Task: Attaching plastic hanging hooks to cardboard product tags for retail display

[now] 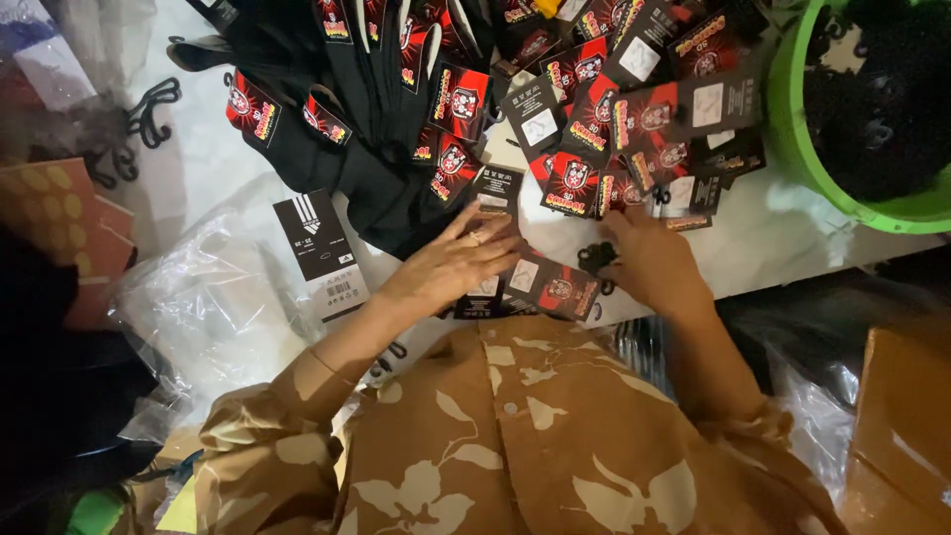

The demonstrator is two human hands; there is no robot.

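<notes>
A black sock with a red-and-black card label (pixel 551 287) lies on the white desk (pixel 783 243) close to the person's chest, and both hands meet on it. The left hand (pixel 458 263) lies flat and open on its left part, fingers spread. The right hand (pixel 649 260) is curled just right of the sock, pinching a small black plastic hook (pixel 596 258) at the sock's upper edge.

Above the sock, a heap of labelled black socks (pixel 555 109) covers the desk. Left of the sock lies a black-and-white card label (pixel 322 253) on crumpled clear plastic bags (pixel 203 307). Far right and above the sock stands a green tub (pixel 802 129) filled with black hooks (pixel 877 109). Right and below the sock, off the desk, sits a brown cardboard box (pixel 901 426).
</notes>
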